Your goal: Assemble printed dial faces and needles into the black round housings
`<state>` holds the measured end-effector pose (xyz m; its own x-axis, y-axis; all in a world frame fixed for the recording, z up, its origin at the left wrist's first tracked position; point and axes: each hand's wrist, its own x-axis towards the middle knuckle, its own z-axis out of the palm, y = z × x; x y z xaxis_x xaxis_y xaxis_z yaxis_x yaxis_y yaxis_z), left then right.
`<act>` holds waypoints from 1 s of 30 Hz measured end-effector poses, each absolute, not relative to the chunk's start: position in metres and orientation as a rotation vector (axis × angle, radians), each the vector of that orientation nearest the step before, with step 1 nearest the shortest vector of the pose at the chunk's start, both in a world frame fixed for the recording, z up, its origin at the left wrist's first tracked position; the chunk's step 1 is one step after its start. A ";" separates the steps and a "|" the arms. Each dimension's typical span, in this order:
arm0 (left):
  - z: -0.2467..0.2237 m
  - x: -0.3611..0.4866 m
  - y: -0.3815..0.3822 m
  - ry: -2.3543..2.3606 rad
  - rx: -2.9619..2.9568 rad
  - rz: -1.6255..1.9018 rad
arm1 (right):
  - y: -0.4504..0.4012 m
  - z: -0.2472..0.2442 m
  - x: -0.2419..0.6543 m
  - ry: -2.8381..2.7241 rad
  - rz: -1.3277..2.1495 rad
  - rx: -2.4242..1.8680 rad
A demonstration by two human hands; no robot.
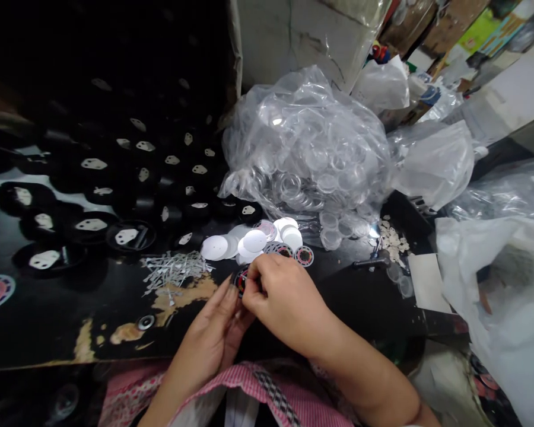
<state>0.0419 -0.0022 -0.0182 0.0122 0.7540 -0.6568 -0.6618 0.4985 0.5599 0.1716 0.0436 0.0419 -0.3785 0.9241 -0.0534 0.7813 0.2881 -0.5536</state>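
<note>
Near the table's front edge, my left hand (218, 326) grips a small round black gauge (240, 281) with a dark, red-marked face. My right hand (287, 299) is over it, its fingertips pinched together at the face; whatever they hold is hidden. Just beyond my hands lie overlapping white discs (254, 241) and several printed dial discs (304, 255). Left of these is a heap of thin silvery pointers (175, 268). A small round metal-rimmed part (146, 322) sits by the front edge.
Many black round housings (91, 224) with pale tags fill the left side. A transparent bag (311, 130) of plastic rings stands behind. To the right are a dark-handled tool (371, 262), pale chips (394, 240), a white card (429, 281) and a white plastic bag (507, 308).
</note>
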 end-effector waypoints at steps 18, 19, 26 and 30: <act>-0.015 0.035 0.003 1.112 0.114 1.098 | 0.180 0.011 0.217 -2.139 0.038 -1.844; -0.014 0.036 0.003 1.106 0.107 1.092 | 0.181 0.010 0.215 -2.141 0.016 -1.850; -0.012 0.034 0.004 1.099 0.103 1.098 | 0.176 0.002 0.219 -2.028 0.119 -1.737; -0.017 0.028 0.004 1.006 0.128 1.118 | 0.164 0.004 0.231 -1.869 0.276 -1.610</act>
<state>0.0284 0.0044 -0.0168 0.0679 0.7922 -0.6065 -0.6863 0.4783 0.5479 0.2307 0.1642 0.0037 -0.0374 0.9427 0.3316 0.8063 0.2245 -0.5472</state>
